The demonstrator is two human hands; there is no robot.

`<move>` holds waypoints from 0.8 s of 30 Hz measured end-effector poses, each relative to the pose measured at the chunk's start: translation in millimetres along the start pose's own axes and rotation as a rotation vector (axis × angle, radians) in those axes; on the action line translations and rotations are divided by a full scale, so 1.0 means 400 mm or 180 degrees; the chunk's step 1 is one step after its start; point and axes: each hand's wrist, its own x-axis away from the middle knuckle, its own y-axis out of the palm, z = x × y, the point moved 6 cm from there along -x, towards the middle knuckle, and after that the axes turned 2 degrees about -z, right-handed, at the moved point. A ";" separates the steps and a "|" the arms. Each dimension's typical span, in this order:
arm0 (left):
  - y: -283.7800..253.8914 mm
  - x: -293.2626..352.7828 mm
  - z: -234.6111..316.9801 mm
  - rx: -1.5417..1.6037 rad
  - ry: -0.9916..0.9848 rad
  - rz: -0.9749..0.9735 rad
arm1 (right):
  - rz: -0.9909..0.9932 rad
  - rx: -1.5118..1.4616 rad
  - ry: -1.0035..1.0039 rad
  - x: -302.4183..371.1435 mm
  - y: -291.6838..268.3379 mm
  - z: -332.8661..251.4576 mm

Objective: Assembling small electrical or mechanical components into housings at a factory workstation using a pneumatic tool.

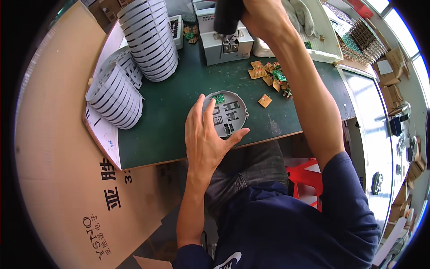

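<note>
A round grey plastic housing (242,114) with rectangular cut-outs and metal contacts lies on the green-topped bench near its front edge. My left hand (204,130) holds it along the left and near rim, with fingers stretched and the thumb out to the right. One fingertip rests by a small green circuit board (218,98) inside the housing. My right hand (263,19) is raised at the far side, closed around a black cylindrical power screwdriver (227,18). The driver's tip points down at the front of a grey screw feeder (226,50); whether they touch is unclear.
Right of the feeder lies a pile of small circuit boards (268,74), with a single board (264,101) nearer. Two stacks of grey housings (152,45) (118,101) stand at left beside a cardboard wall (58,134). A white foam tray (329,49) sits at back right.
</note>
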 end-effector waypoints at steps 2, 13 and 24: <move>0.002 -0.008 0.008 -0.0022 0.0014 0.0043 | 0.0269 0.0449 0.0181 0.003 -0.048 -0.035; -0.001 0.001 -0.001 -0.0095 0.0005 0.0091 | 0.0855 0.1422 0.0168 -0.017 -0.130 0.099; 0.004 -0.002 -0.003 -0.0123 0.0096 0.0143 | 0.0448 0.0484 0.0582 0.161 0.012 0.055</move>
